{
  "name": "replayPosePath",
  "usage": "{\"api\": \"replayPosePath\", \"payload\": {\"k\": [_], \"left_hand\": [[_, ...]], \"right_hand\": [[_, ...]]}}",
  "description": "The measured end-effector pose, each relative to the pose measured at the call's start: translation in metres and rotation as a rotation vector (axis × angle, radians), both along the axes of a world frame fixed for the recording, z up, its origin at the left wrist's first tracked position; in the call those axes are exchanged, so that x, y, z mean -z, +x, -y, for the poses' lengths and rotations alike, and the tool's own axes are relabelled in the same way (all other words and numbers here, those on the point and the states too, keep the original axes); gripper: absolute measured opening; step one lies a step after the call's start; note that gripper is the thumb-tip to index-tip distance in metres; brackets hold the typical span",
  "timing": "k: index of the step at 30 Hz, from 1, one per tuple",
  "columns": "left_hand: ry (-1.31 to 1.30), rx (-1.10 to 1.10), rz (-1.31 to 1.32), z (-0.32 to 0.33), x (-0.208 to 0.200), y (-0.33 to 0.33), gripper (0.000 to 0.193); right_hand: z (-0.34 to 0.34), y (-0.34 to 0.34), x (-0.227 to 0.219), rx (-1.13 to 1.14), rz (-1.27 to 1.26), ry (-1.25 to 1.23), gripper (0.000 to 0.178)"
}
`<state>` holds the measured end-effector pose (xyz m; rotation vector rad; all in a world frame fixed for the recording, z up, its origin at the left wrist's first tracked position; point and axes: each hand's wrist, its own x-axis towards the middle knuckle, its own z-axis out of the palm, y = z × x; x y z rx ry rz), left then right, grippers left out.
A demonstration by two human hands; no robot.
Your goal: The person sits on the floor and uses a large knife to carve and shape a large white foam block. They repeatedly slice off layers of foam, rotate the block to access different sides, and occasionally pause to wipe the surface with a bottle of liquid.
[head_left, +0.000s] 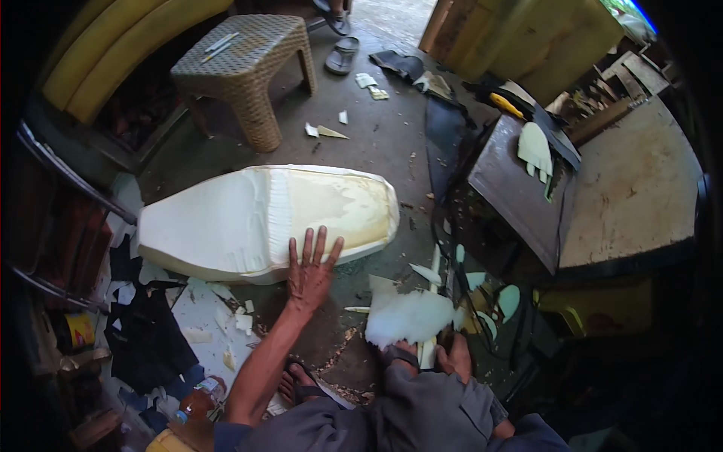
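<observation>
A long pale seat foam (203, 218), shaped like a motorcycle seat, lies on the floor ahead of me. Its left part is white, its right part yellowed, and a ridged band crosses between them. My left hand (311, 277) rests flat on its near edge, fingers spread, holding nothing. Low down beside my right knee is my right hand (456, 357), partly hidden by my trouser leg; its grip does not show clearly. A ragged white foam piece (410, 315) lies just ahead of it, and a narrow pale strip (427, 352) is close by its fingers.
A woven-pattern stool (248, 56) with pens on top stands far left. Far right, a yellow-handled tool (506, 105) and a foam offcut (535, 148) lie by a dark board (520, 196). Black cloth (154, 331) and a bottle (199, 399) lie near left. Foam scraps litter the floor.
</observation>
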<state>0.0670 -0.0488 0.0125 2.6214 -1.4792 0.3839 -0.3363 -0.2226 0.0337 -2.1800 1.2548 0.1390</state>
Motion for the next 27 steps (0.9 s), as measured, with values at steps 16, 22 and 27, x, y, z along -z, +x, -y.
{"api": "replayPosePath", "payload": {"k": [16,22,27], "left_hand": [[-0.021,0.074,0.093,-0.011,0.009,0.009,0.070],[-0.233,-0.113,-0.257,-0.038,-0.032,-0.022,0.063],[-0.827,-0.758,-0.818,-0.063,-0.010,-0.079,0.067]], "right_hand": [[0.030,-0.039,-0.040,0.336,0.109,0.018,0.035],[0.031,-0.026,-0.064,0.339,0.278,0.103,0.029],[0.027,0.026,-0.056,0.089,0.233,0.068,0.023]]}}
